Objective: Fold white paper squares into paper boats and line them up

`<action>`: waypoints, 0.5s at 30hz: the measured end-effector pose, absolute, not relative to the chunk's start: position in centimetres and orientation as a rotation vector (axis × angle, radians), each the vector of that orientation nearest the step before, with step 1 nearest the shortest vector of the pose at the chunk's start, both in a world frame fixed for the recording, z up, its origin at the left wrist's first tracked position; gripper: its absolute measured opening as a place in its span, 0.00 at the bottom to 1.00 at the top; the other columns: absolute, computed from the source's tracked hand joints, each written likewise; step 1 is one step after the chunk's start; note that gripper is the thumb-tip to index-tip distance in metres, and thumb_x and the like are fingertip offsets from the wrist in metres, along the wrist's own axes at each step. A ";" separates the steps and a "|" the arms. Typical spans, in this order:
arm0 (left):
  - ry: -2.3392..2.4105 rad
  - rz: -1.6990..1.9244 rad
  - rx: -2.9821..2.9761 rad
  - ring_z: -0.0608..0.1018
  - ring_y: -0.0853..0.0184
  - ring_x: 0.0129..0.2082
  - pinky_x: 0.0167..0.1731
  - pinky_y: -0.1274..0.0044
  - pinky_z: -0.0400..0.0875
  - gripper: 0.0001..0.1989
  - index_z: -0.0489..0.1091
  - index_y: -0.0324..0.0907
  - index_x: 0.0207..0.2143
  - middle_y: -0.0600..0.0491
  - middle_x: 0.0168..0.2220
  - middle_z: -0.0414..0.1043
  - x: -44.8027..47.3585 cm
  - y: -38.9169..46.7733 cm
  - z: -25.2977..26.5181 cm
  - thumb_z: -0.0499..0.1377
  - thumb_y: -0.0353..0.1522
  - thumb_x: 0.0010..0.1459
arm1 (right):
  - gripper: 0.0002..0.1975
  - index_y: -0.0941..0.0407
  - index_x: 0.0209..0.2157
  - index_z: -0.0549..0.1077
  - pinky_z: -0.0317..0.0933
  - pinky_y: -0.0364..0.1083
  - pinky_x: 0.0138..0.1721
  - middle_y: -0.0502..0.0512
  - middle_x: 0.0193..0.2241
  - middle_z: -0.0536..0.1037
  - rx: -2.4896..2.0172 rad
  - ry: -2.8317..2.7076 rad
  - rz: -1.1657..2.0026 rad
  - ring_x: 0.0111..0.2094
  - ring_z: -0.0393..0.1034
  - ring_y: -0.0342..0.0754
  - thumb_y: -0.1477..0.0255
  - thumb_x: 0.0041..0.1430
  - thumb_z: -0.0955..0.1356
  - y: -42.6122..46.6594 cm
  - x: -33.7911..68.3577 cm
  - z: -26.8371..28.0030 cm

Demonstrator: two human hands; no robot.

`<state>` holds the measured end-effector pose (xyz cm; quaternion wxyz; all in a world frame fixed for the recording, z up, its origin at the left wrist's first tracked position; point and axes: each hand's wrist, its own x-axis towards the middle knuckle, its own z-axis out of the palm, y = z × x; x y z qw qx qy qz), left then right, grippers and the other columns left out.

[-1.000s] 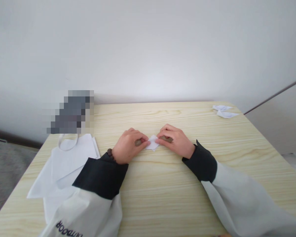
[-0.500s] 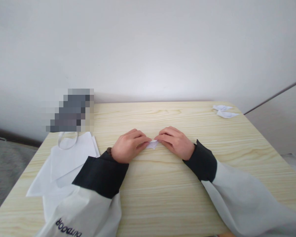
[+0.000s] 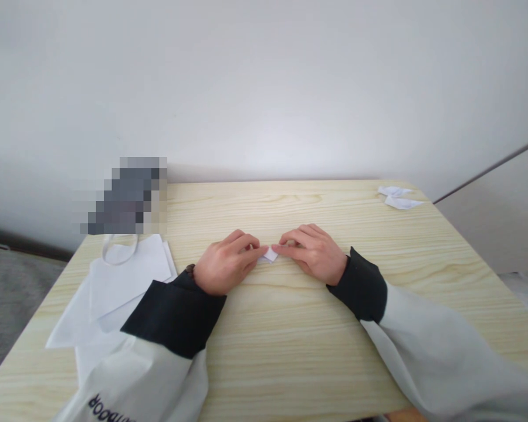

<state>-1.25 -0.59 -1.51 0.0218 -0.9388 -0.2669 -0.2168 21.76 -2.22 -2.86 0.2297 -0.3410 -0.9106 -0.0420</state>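
Between my hands, at the middle of the table, is a small folded piece of white paper point(image 3: 270, 254). My left hand point(image 3: 229, 261) pinches its left side, thumb and fingers closed on it. From the other side my right hand point(image 3: 314, 253) grips the paper with its thumb and index finger. The fingers hide most of the paper, so only a small pointed part shows. Both wrists have black cuffs on pale grey sleeves.
Several sheets of white paper point(image 3: 127, 281) lie overlapping on the left, with a white ring-shaped roll or band point(image 3: 105, 253) on them. Behind is a pixelated dark object point(image 3: 125, 199). Two folded white paper pieces point(image 3: 402, 203) rest at the far right corner, near the wall point(image 3: 273, 88).
My fingers have shifted slightly on the folded paper, and its visible part looks smaller and turned. The left forearm has moved a little to the left.
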 end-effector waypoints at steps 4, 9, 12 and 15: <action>-0.949 -0.669 -2.917 0.73 0.67 0.33 0.29 0.78 0.70 0.13 0.74 0.43 0.39 0.51 0.34 0.72 -1.1 -0.8 -1.2 0.53 0.26 0.54 | 0.16 0.52 0.44 0.73 0.55 0.47 0.37 0.53 0.38 0.74 -0.943 -2.507 -0.070 0.35 0.62 0.45 0.80 0.59 0.61 -2.2 21.8 -3.0; -1.185 -0.674 -2.938 0.72 0.67 0.34 0.31 0.77 0.69 0.09 0.74 0.43 0.33 0.52 0.34 0.72 -0.3 -1.2 -0.6 0.54 0.34 0.56 | 0.16 0.53 0.46 0.72 0.55 0.49 0.39 0.55 0.41 0.73 -0.959 -2.510 0.034 0.37 0.61 0.48 0.76 0.56 0.63 -2.5 21.8 -2.6; -1.317 -0.663 -2.888 0.72 0.67 0.34 0.29 0.78 0.67 0.13 0.73 0.43 0.27 0.53 0.33 0.73 0.2 -1.3 -0.8 0.54 0.38 0.58 | 0.12 0.52 0.42 0.75 0.55 0.49 0.39 0.54 0.39 0.73 -1.005 -2.439 0.108 0.35 0.62 0.47 0.71 0.58 0.64 -2.5 21.7 -2.5; -1.392 -0.641 -2.855 0.72 0.67 0.35 0.28 0.79 0.65 0.12 0.73 0.44 0.28 0.54 0.34 0.73 0.4 -1.3 -1.2 0.54 0.39 0.58 | 0.11 0.51 0.37 0.77 0.56 0.47 0.38 0.54 0.35 0.73 -1.059 -2.343 0.177 0.33 0.63 0.45 0.66 0.60 0.64 -2.1 21.6 -2.7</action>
